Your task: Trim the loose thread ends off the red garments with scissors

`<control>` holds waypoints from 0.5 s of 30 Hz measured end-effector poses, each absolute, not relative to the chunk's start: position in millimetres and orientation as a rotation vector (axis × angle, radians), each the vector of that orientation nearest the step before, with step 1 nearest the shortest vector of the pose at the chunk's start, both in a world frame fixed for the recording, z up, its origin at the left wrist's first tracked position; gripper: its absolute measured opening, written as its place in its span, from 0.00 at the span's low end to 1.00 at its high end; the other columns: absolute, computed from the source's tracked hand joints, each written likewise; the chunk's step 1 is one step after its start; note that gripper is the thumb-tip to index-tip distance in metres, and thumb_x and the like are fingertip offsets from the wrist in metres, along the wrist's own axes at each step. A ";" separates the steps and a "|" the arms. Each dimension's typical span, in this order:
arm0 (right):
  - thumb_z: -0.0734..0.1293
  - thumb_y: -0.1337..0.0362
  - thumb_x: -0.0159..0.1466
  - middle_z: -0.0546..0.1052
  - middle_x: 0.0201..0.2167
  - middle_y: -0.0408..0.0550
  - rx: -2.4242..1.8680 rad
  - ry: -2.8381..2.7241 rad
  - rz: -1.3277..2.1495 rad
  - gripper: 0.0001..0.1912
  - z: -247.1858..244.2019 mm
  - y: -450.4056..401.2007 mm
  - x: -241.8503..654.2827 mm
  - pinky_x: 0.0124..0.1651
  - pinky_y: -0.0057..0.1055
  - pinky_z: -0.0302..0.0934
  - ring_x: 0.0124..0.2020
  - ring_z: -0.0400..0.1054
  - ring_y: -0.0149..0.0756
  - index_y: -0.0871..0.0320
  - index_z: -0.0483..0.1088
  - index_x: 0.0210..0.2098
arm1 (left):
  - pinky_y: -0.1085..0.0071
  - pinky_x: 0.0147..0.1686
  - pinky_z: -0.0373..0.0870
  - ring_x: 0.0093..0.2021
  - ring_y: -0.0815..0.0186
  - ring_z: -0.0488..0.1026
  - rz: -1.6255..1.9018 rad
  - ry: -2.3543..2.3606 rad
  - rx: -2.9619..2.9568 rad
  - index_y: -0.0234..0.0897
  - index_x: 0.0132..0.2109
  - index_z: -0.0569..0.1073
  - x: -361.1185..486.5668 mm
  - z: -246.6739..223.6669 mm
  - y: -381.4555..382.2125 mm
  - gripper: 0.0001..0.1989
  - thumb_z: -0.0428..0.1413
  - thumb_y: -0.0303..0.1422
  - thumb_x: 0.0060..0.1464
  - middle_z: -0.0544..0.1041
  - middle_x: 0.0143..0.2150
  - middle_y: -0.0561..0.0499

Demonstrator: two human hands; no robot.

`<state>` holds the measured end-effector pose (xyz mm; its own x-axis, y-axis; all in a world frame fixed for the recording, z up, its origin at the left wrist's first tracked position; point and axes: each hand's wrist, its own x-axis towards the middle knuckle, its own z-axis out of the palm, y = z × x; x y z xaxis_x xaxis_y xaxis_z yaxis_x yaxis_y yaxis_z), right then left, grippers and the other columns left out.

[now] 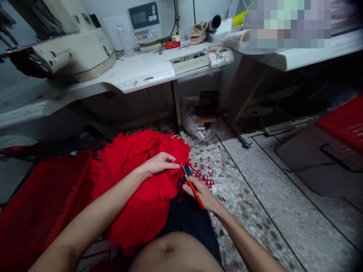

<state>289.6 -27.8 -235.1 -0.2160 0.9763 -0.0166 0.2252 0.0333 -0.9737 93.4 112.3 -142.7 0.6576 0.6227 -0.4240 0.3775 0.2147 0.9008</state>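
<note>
A large heap of red fabric (136, 181) lies over my lap and dark trousers (187, 215). My left hand (161, 163) pinches an edge of the fabric between thumb and fingers. In my right hand (200, 190) are scissors (195, 193) with red handles, their blades pointing up and left, close to my left fingertips and the fabric edge. Whether the blades touch the cloth I cannot tell. Small red trimmings (202, 179) are scattered on the speckled floor, right of the heap.
A red plastic basket (42, 204) stands at my left. Ahead is a worktable (147, 73) with a sewing machine (73, 53) and a control panel (144, 24). Below it sits a clear plastic bag (195, 126). A grey bin (306, 162) with a red crate (346, 121) is at right.
</note>
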 end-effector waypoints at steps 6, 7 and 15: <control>0.68 0.48 0.67 0.63 0.21 0.35 -1.327 -1.618 1.173 0.20 -236.3 -23.9 292.8 0.28 0.27 0.49 0.23 0.54 0.31 0.54 0.62 0.28 | 0.73 0.30 0.57 0.26 0.71 0.65 0.165 0.877 1.390 0.30 0.32 0.81 91.4 -144.1 113.6 0.17 0.69 0.42 0.46 0.75 0.25 0.53; 0.69 0.48 0.66 0.62 0.20 0.35 -1.343 -1.615 1.169 0.21 -237.8 -23.7 293.3 0.27 0.26 0.48 0.22 0.53 0.30 0.55 0.61 0.27 | 0.74 0.30 0.57 0.26 0.72 0.64 0.158 0.873 1.387 0.30 0.32 0.81 91.3 -144.0 113.6 0.17 0.69 0.42 0.46 0.75 0.25 0.54; 0.73 0.46 0.61 0.57 0.19 0.35 -1.404 -1.469 1.232 0.26 -255.7 -31.2 292.2 0.24 0.26 0.42 0.21 0.49 0.29 0.55 0.58 0.23 | 0.72 0.28 0.55 0.25 0.71 0.63 0.154 0.902 1.441 0.30 0.31 0.81 91.5 -144.9 111.2 0.18 0.69 0.44 0.46 0.73 0.24 0.54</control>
<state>292.2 -31.2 -255.7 -0.1204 0.9878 -0.0986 0.2696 -0.0631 -0.9609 91.5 111.2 -144.9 0.6738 0.5958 -0.4370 0.4168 0.1817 0.8906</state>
